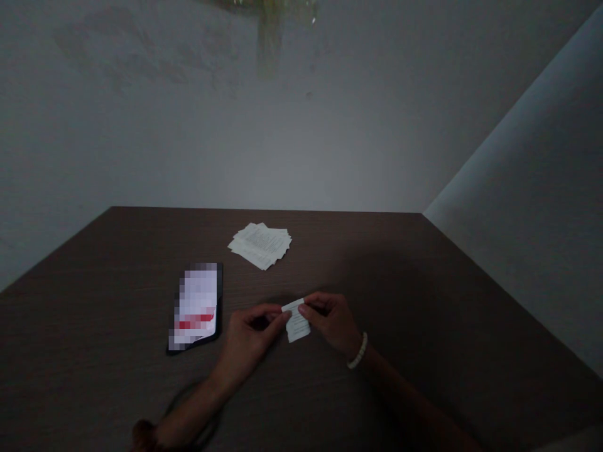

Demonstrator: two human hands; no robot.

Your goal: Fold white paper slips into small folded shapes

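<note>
A small white slip of printed paper [298, 326] is held up between both hands, above the near middle of the table. My left hand [252, 336] pinches its upper left corner between thumb and fingers. At the upper right corner my right hand [332, 318] pinches it the same way, with a pale beaded bracelet [358, 351] at the wrist. Lines of print run across the slip, too small to read, and its lower edge looks uneven. Beyond the hands lies a fanned pile of similar printed papers [261, 245].
On the dark wooden table [377, 251], left of my left hand, lies a tablet or large phone [195, 307] with its lit screen blurred out. A grey wall [358, 138] stands behind the table, and another pale surface [541, 188] slants along the right side.
</note>
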